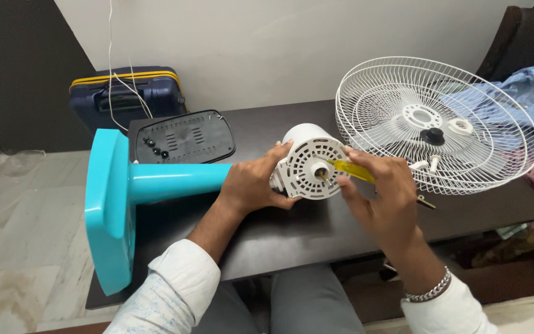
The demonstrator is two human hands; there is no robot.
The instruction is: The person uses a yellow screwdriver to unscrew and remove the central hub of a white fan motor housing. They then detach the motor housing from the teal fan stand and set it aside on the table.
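At centre frame on the dark desk, our left hand steadies the white fan motor, our right hand's grip closed on a yellow-handled screwdriver; the wire guard, screws and knob lie off at right, reassembly seemingly pending.

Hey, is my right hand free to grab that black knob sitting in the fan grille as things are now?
Probably not yet. The right hand grips a yellow-handled screwdriver at the white motor housing. The black knob lies uncovered in the wire grille, nothing blocking it.
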